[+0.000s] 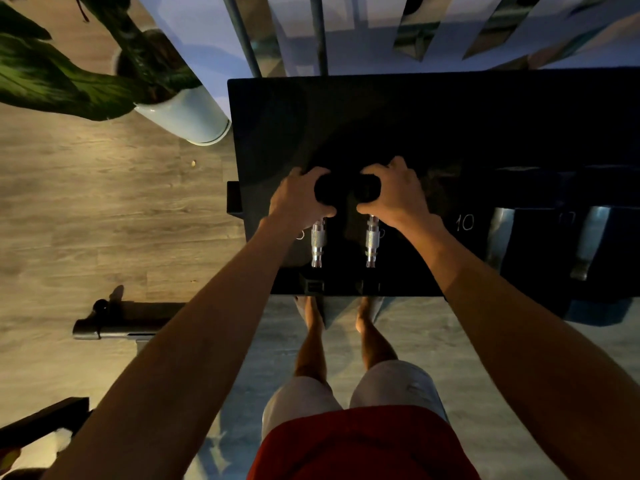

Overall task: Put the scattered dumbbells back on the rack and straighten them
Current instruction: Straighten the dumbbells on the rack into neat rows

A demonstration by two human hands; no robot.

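Note:
Two small black dumbbells lie side by side on the dark rack [277, 133], their knurled chrome handles pointing toward me. My left hand [298, 199] grips the far black head of the left dumbbell [318, 242]. My right hand [398, 192] grips the far head of the right dumbbell [371, 240]. The two gripped heads nearly touch each other. Further right on the rack sit larger dumbbells, one marked 10 [465, 223], with chrome handles [500, 233].
A white plant pot [187, 116] with big green leaves stands at the rack's left far corner. A dark bench foot [117, 323] lies on the wooden floor to the left. My bare legs stand close to the rack's front edge. Mirror panels rise behind.

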